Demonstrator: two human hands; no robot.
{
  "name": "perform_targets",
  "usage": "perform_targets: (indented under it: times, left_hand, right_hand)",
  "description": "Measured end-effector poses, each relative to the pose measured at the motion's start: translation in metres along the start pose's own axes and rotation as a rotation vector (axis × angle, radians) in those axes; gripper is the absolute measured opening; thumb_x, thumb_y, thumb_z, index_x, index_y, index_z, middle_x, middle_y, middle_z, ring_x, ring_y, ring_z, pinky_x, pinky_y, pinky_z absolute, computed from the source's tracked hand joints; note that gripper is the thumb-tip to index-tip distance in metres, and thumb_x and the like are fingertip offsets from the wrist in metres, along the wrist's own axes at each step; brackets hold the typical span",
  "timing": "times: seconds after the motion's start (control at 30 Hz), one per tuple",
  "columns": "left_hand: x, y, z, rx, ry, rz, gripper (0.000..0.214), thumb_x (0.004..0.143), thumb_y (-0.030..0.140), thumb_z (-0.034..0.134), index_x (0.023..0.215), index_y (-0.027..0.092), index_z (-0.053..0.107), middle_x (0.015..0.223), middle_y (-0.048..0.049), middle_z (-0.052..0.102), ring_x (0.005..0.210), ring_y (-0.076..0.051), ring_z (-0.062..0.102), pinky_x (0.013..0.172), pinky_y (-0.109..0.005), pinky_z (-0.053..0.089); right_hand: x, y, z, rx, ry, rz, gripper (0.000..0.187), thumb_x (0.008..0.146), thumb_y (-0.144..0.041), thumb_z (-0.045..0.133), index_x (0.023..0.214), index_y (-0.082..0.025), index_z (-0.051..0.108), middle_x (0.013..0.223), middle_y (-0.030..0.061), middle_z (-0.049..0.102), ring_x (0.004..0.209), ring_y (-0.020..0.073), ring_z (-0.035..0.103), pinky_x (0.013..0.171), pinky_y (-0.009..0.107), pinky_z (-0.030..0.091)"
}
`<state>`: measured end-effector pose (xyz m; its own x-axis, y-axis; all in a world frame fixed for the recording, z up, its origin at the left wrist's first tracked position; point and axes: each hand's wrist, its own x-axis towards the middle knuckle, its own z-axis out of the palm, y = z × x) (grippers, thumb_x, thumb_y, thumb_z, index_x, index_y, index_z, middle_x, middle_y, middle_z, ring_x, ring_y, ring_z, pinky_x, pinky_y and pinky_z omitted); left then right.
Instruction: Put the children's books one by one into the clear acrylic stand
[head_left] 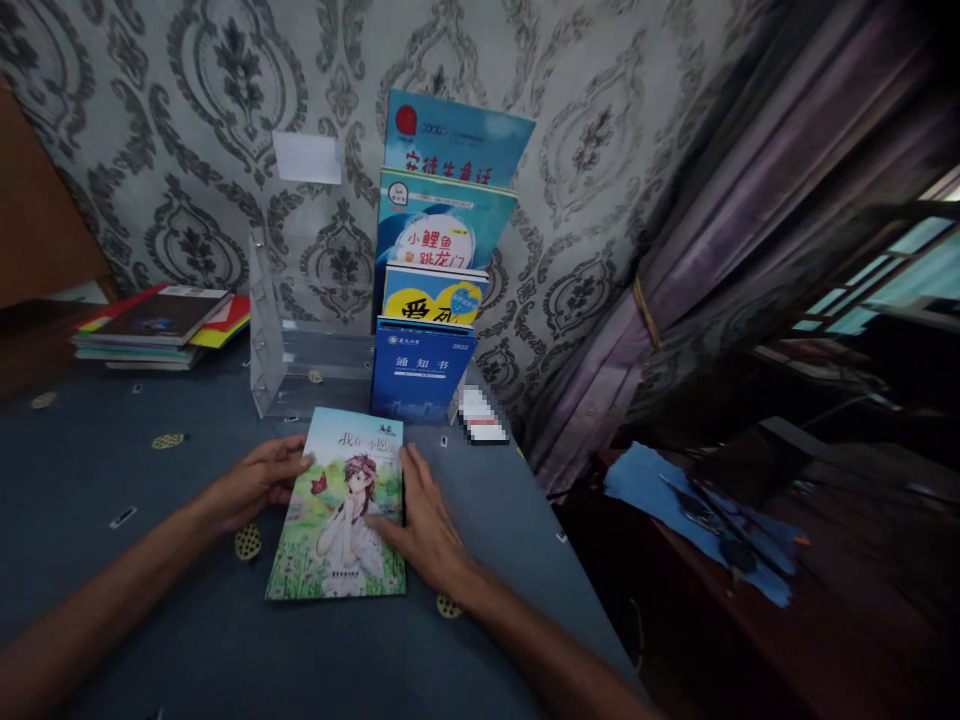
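A green illustrated book (341, 530) with a drawn girl on its cover lies flat on the blue tablecloth (112, 600). My left hand (255, 480) grips its upper left edge, fingers curled onto the cover. My right hand (424, 520) holds its right edge, thumb lying on the cover. Just behind the book stands a clear acrylic tiered rack (300, 360). The rack's right side holds several books stepped upward, a dark blue booklet (420, 375) in front.
A stack of books (161, 325) lies at the far left by the patterned wall. A small white card (484, 415) rests right of the rack. The table edge runs down the right, with a purple curtain (675, 270) and a dark desk with blue cloth (675, 490) beyond.
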<state>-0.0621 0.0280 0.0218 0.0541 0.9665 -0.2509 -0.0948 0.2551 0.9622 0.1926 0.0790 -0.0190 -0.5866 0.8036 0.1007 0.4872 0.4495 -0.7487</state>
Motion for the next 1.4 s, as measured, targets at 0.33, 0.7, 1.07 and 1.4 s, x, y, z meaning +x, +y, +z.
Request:
perform_targets:
  times: [0.33, 0.7, 1.07, 1.4]
  left_hand:
    - [-0.007, 0.028, 0.019, 0.107, 0.057, 0.358, 0.054, 0.087, 0.046, 0.067, 0.136, 0.023, 0.057, 0.11, -0.0114, 0.076, 0.102, -0.03, 0.072, 0.083, -0.043, 0.062]
    - [0.001, 0.002, 0.0, 0.607, -0.013, 0.526, 0.035, 0.101, 0.044, 0.048, 0.129, 0.026, 0.058, 0.124, -0.0086, 0.07, 0.109, -0.025, 0.068, 0.096, -0.039, 0.058]
    - [0.027, 0.056, 0.03, 1.089, 0.298, 0.816, 0.026, 0.1, 0.04, 0.042, 0.08, 0.023, 0.045, 0.072, -0.0006, 0.059, 0.066, -0.019, 0.06, 0.061, -0.031, 0.047]
    - [0.072, 0.076, 0.052, 1.057, 0.426, 0.9, 0.015, 0.1, 0.031, 0.042, 0.105, 0.02, 0.051, 0.094, -0.006, 0.067, 0.088, -0.024, 0.066, 0.075, -0.035, 0.052]
  right_hand:
    - [0.012, -0.005, -0.031, 0.541, 0.18, -0.194, 0.036, 0.094, -0.049, 0.059, 0.118, -0.022, 0.061, 0.098, 0.0061, 0.074, 0.066, 0.0157, 0.064, 0.055, 0.027, 0.053]
    - [0.0, -0.003, -0.029, 0.083, 0.356, -0.324, 0.019, 0.102, -0.033, 0.043, 0.111, -0.023, 0.057, 0.096, 0.0068, 0.072, 0.082, 0.0207, 0.069, 0.073, 0.032, 0.056]
    - [0.036, 0.002, -0.064, -0.074, 0.603, -0.4, 0.019, 0.103, -0.037, 0.039, 0.104, -0.024, 0.053, 0.09, 0.0066, 0.067, 0.08, 0.0227, 0.064, 0.075, 0.037, 0.054]
    - [0.077, 0.008, -0.096, -0.068, 0.735, -0.436, 0.016, 0.103, -0.035, 0.041, 0.105, -0.024, 0.051, 0.095, 0.0066, 0.065, 0.087, 0.0225, 0.064, 0.078, 0.038, 0.052]
